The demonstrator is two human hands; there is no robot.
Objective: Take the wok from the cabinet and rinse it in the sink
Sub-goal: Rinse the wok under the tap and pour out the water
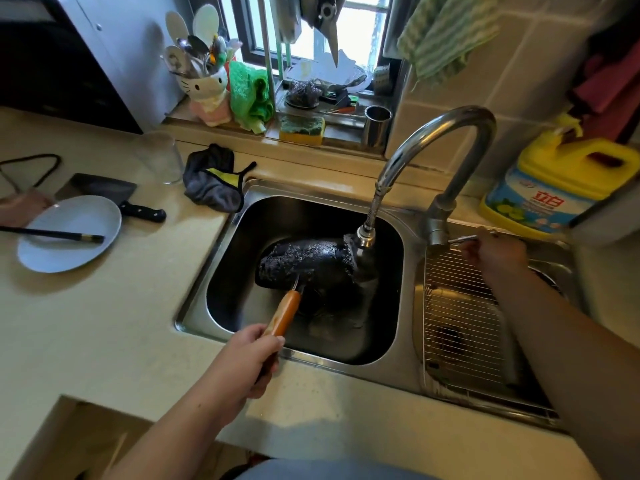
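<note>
Left hand point(247, 358), grip closed around the orange wooden handle point(284, 313) of the black round wok point(308, 265), which sits tilted inside the stainless-steel sink basin point(221, 282). Right hand point(498, 252), grip pinched on the thin metal tap lever point(464, 238). Beyond, curved chrome faucet point(433, 136).

A beige countertop point(114, 306) runs around the corner, its surface lit by daylight from a dark-framed window point(311, 36) at the back. Pale square wall tiles point(512, 71) cover the right side. A white cabinet point(114, 46) stands at the far left. The window sill point(263, 133) is a glossy tan ledge under the window.
</note>
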